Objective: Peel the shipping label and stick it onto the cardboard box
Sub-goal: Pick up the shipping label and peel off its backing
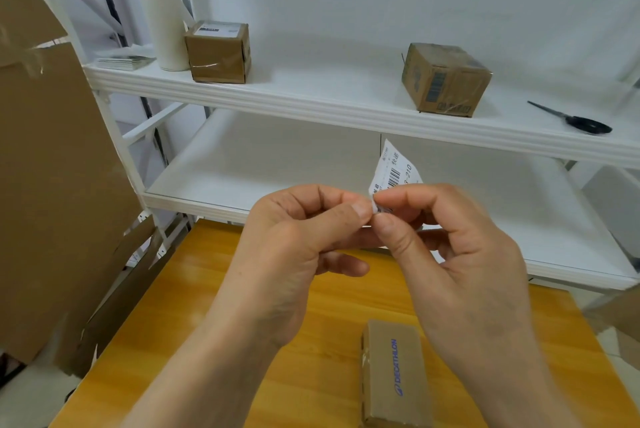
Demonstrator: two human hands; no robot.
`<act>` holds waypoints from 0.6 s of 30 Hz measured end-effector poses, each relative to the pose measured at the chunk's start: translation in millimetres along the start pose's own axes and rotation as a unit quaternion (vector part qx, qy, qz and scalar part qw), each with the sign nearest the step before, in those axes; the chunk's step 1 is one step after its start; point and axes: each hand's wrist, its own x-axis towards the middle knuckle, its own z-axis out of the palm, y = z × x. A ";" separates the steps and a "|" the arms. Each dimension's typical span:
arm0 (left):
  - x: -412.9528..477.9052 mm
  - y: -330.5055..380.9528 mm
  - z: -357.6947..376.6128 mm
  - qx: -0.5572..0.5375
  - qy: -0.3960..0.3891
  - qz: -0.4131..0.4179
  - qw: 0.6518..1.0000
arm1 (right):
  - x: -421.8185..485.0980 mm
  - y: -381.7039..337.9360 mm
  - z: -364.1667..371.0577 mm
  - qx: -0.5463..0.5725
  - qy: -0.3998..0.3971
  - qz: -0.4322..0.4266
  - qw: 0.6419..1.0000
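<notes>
Label: small white printed shipping label (394,169), held up above the yellow wooden table (214,306).
Left hand (294,237): fingertips pinched on its lower corner.
Right hand (446,240): pinching the same corner.
Box: small brown cardboard box (394,375), below on the table, bare.
Progress: peeling barely started; sticking remains.

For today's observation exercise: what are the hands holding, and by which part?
Both hands, left and right, pinch the shipping label at its lower corner.

The table (242,341) is glossy, honey-coloured wood with visible grain. On it, the cardboard box (394,375) is matt brown card, while the shipping label (393,169) above it is thin white printed paper. Behind the table, the shelf (311,95) looks smooth, white-painted.
</notes>
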 end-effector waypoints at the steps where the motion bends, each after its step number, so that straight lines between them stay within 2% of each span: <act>1: 0.3 -0.1 0.2 -0.002 0.002 -0.002 1.000 | 0.1 0.2 0.1 0.002 0.000 0.001 1.000; 18: 10.1 -5.1 -0.2 -0.027 -0.013 -0.035 0.999 | 3.2 3.2 -3.7 0.026 0.001 -0.002 1.000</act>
